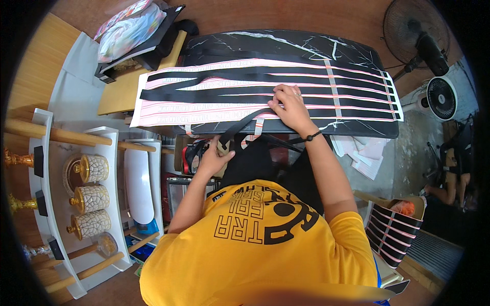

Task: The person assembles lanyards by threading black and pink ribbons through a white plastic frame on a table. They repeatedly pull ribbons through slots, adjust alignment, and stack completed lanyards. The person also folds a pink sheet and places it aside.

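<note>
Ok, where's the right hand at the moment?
In the head view the right hand lies flat right of centre on the black straps over the pink-and-white sheet, near the dark marble table's front edge.

Black marble-look surface with white veins (352,48) sits mid-room on a reddish-brown floor (286,15). Left: white shelf unit with wooden dowel rails (51,168) carrying three crackle-pattern white jars with gold lids (92,196). Black pedestal fan (416,30) and small white fan (441,97) at right, near a grey concrete floor patch (408,148). Pale wooden board (120,92) just beside the surface's left end. Lighting even, daylight-like
</note>
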Demonstrator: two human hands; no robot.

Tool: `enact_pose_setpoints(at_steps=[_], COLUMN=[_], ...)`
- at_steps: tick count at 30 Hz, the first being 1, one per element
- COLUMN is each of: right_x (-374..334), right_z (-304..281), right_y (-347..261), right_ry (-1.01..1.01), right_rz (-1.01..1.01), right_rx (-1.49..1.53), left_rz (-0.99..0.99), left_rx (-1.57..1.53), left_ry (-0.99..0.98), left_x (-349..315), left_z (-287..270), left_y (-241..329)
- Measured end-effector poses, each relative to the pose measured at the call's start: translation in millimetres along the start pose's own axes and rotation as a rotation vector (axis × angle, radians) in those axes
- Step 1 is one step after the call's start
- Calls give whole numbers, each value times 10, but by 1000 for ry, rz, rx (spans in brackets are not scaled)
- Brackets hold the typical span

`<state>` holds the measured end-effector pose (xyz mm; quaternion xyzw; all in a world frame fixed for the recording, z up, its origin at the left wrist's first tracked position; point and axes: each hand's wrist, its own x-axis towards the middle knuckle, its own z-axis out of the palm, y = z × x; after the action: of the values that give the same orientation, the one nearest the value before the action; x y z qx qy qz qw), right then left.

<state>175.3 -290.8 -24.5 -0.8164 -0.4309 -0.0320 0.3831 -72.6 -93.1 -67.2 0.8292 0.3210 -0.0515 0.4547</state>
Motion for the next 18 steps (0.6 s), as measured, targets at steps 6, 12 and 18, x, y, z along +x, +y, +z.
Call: enact_pose_setpoints(at_steps=[6, 12, 18], right_x=[-6, 46, 76], right_z=[19, 71, 87], right_y=[10, -14, -172], right_ry=[10, 50, 129], right_rz=[-13, -24, -82], right_rx=[-3, 133, 343], left_rz=[-138, 212, -15], left_rx=[93, 510, 538], left_ry=[-203, 527, 694], left_x=[-276, -614, 207], left_z=[-644, -1373, -1660], left_y=[403, 1184, 822])
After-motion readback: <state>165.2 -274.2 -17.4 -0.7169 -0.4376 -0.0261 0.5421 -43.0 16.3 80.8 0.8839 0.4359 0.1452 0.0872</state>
